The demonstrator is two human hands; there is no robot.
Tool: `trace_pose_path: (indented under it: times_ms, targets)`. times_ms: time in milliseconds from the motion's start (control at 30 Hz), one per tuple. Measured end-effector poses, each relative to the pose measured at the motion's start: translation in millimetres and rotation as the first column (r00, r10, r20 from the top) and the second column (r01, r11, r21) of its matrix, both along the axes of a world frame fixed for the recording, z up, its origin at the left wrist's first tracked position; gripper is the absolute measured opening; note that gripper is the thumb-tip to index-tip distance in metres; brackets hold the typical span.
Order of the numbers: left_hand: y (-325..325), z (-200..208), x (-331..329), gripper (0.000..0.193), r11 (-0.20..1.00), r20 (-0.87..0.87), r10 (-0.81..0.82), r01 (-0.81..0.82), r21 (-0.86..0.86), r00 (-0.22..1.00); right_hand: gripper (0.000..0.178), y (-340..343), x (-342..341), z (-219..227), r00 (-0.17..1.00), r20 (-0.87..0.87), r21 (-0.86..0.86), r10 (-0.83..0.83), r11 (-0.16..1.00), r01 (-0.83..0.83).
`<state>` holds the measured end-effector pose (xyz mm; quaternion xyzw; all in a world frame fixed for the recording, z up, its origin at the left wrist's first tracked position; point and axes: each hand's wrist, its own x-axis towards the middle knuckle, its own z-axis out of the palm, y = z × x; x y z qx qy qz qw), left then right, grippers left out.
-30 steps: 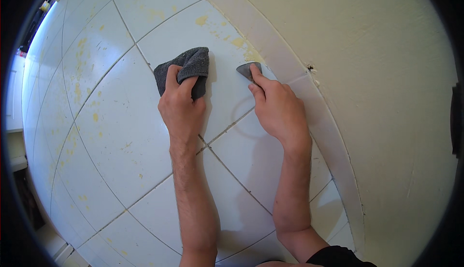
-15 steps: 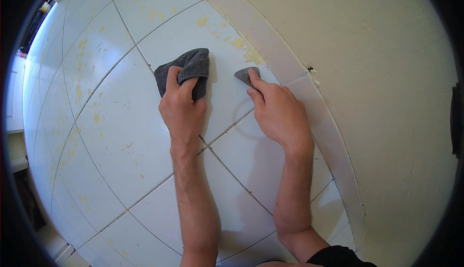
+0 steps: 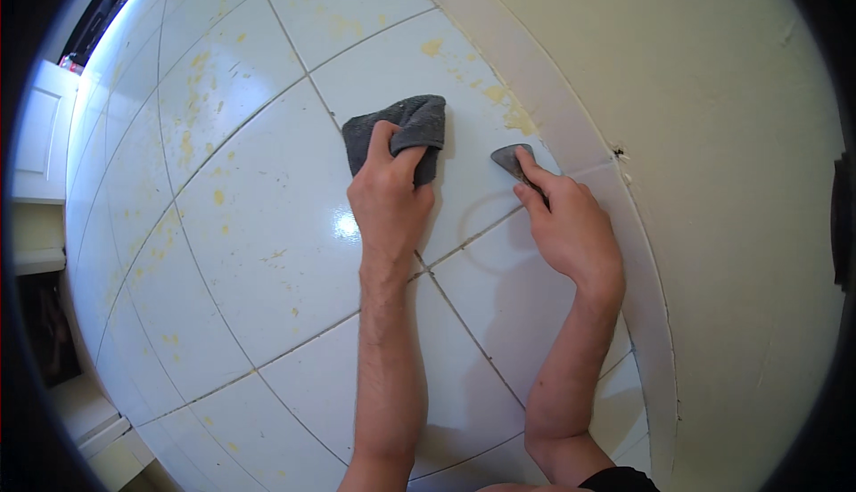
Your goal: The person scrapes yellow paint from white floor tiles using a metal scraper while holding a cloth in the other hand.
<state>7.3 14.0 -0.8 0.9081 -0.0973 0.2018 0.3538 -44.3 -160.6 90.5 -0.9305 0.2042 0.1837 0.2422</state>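
- My left hand [image 3: 390, 202] lies palm down on the floor w/ a grey cloth [image 3: 399, 132] – fingers bent over its near edge, pinning it to the white tile [image 3: 259, 225].
- Cloth is crumpled, flat on the tile just past the knuckles, approx. centre of view.
- My right hand [image 3: 571, 225] is closed round a small grey scraper [image 3: 514, 160] – forefinger laid along its top, blade tip touching the tile.
- Scraper sits just right of the cloth, not touching it, close to the pale baseboard [image 3: 571, 109] at the foot of the cream wall [image 3: 713, 180].
- Yellow stains [image 3: 508, 113] lie on the tile beside the scraper tip & along the baseboard; more yellow flecks spread over tiles to the left.
- Grout lines cross under both wrists.
- White cabinet door [image 3: 40, 135] at the far left rim.
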Motion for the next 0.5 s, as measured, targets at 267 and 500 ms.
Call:
trace_pose_path:
  times_ms: [267, 500]
  targets:
    - [3.1, -0.2, -0.3, 0.037, 0.999, -0.031, 0.000, 0.001, 0.036, 1.000, 0.043, 2.7, 2.9, 3.7, 1.000, -0.020, 0.009, -0.001, 1.000, 0.002]
    - [1.4, 2.0, -1.3, 0.034, 1.000, -0.056, -0.015, 0.014, -0.017, 0.998, 0.043, 0.9, 1.8, -0.9, 1.000, 0.007, -0.003, 0.009, 1.000, -0.009]
